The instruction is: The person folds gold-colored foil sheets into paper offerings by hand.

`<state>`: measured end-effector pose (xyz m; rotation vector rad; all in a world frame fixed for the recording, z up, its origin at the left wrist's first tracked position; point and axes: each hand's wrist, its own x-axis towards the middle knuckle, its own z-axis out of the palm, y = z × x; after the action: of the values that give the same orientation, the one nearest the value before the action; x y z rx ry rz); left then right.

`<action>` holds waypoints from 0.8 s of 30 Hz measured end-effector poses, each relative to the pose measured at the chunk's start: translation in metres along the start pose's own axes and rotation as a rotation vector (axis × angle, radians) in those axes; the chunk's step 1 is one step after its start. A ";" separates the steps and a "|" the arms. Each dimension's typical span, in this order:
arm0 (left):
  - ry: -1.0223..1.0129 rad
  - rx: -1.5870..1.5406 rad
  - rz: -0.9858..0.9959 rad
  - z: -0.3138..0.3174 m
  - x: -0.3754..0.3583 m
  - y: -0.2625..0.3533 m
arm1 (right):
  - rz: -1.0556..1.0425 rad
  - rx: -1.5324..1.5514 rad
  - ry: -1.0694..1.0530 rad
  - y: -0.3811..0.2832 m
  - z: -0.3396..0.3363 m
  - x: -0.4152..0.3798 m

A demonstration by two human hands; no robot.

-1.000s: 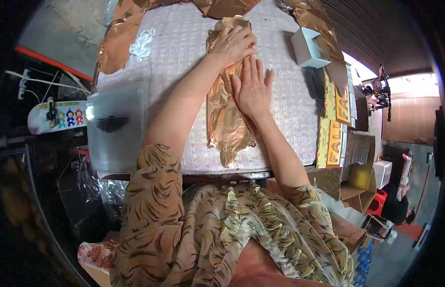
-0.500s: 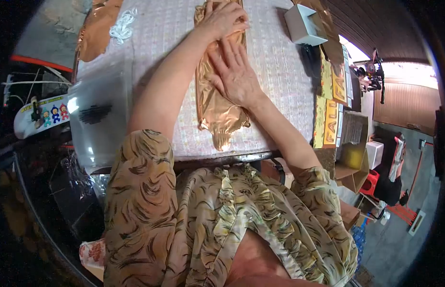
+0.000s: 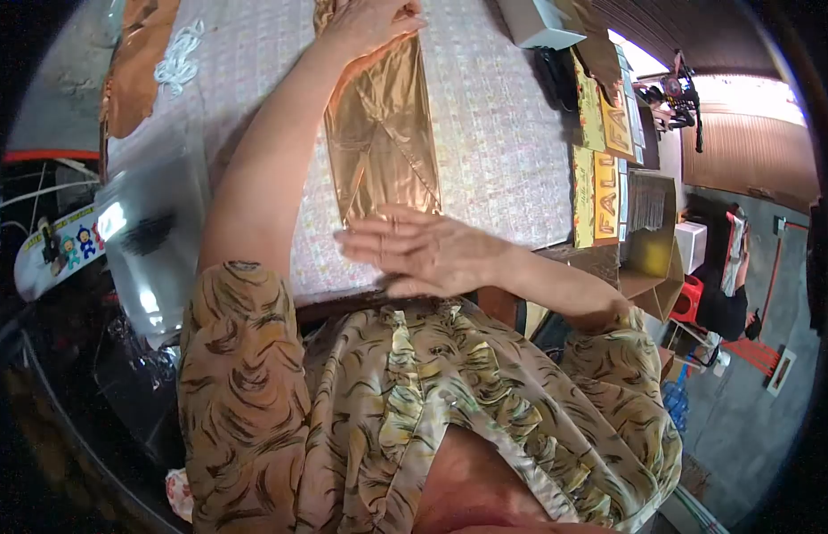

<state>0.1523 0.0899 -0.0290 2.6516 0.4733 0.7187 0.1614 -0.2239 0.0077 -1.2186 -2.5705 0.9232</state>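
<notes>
A long, creased copper-gold foil piece (image 3: 385,125) lies lengthwise on the patterned white cloth (image 3: 499,133). My left hand (image 3: 368,25) rests on the foil's far part at the top of the view, its fingers bent; whether they grip any foil is hidden. At the near end, my right hand (image 3: 432,254) is spread palm down with its fingers pointing left. It covers the foil's near tip, and contact with it cannot be made out.
White string (image 3: 178,58) and brown foil (image 3: 140,80) lie at the left, above a clear plastic sheet (image 3: 156,240). On the right are a white box (image 3: 540,25), yellow printed cartons (image 3: 607,196) and an open cardboard box (image 3: 650,227).
My right hand has moved from the middle of the foil toward me, to its near end. My left hand stays at the far part. The view has shifted slightly.
</notes>
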 end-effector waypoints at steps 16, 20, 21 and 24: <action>0.044 0.151 0.038 0.023 -0.001 -0.023 | 0.245 -0.647 0.560 0.156 -0.079 -0.005; 0.045 0.086 0.045 0.022 0.003 -0.031 | 0.264 -0.609 0.558 0.154 -0.079 -0.006; 0.046 0.072 0.026 0.017 0.005 -0.025 | 0.273 -0.606 0.540 0.153 -0.079 -0.007; 0.241 -0.386 -0.092 -0.012 0.011 -0.010 | 0.272 -0.580 0.563 0.159 -0.075 -0.006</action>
<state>0.1522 0.1058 -0.0188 2.1829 0.4625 0.9952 0.2970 -0.1171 -0.0247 -1.6920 -2.2805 -0.1784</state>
